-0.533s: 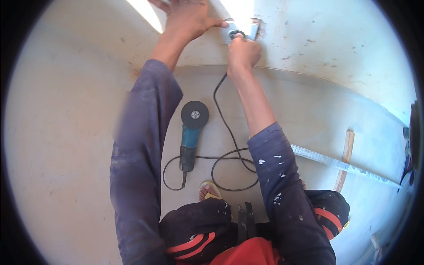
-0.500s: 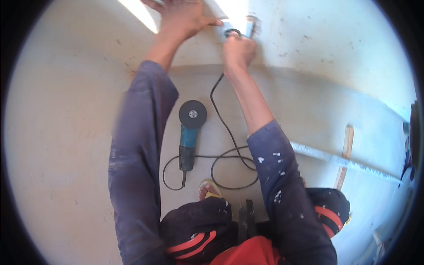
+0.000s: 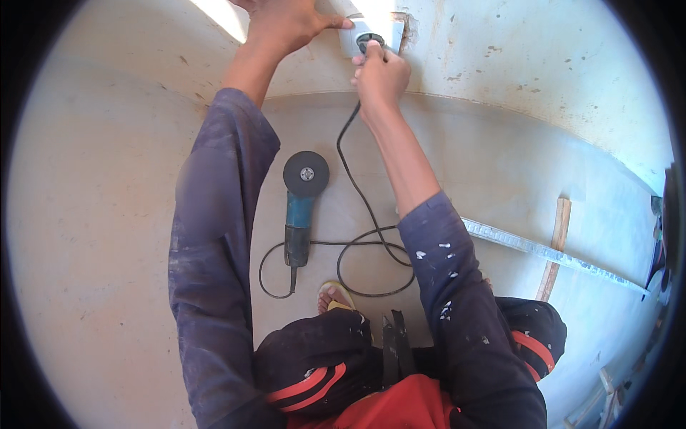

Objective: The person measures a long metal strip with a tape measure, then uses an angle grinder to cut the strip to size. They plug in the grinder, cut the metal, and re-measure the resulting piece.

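Right hand point(image 3: 380, 71) up at the wall, grip closed around a dark round plug point(image 3: 371, 41) pressed against a white socket plate point(image 3: 371, 30) set in a rough cut-out of the pale plaster wall point(image 3: 514, 50). Left hand point(image 3: 286, 25) flat on the same wall just left of the plate, fingers spread, thumb tip touching the plate's left edge; holding nothing, grip wide. Black cord point(image 3: 357, 186) dropping from under the right fist, running down the wall to the floor point(image 3: 107, 236), then looping twice before reaching the tail of an angle grinder point(image 3: 301, 207). Grinder lying on the floor between the two forearms, well apart from both hands: dark disc toward the wall, teal body and black handle pointing back toward the knees. Blue paint-flecked sleeves on both arms. Below, bent knees in dark trousers with red stripes, and a foot in a yellow sandal point(image 3: 334, 299) just beside the nearest cord loop. Off to the right, a long metal straightedge point(image 3: 550, 250) lying on the floor, crossed by a narrow wooden strip point(image 3: 556, 247).
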Available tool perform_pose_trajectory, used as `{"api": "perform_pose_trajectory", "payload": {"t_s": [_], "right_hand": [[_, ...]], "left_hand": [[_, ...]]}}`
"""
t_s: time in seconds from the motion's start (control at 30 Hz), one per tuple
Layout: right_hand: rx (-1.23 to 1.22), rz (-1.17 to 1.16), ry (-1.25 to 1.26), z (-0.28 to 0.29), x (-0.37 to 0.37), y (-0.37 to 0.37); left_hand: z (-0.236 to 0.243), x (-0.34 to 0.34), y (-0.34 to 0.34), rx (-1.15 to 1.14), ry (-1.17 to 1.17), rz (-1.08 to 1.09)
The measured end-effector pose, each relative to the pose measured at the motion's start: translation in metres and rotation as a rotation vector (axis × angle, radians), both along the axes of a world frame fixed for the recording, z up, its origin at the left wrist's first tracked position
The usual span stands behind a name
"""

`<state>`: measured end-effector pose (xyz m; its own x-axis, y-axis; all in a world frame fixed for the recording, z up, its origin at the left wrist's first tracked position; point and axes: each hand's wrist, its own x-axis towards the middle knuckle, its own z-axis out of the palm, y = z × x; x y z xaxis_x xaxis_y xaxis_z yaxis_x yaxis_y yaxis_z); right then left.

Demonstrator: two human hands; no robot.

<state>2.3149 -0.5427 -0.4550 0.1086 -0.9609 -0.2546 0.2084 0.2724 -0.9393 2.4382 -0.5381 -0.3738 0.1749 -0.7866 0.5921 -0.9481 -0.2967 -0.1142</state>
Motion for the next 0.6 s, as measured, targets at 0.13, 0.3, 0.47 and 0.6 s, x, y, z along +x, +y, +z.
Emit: {"api": "perform_pose_trajectory", "payload": {"t_s": [0.13,0.3,0.47,0.6], "right_hand": [[0.066,0.195,-0.407,-0.017,-0.017,-0.003],[0.017,0.274,-0.433,-0.023,-0.024,0.011],[0.038,0.197,-0.178,-0.002,-0.012,0.011],[0.112,0.117,-0.178,0.005,-0.004,0.007]], "left_hand": [[0.007,-0.004,0.001,0.066,0.022,0.059],[0.005,-0.005,0.002,0.033,0.037,0.028],[0.006,-0.006,0.000,0.073,0.055,0.055],[0.004,-0.005,-0.002,0.052,0.057,0.037]]}}
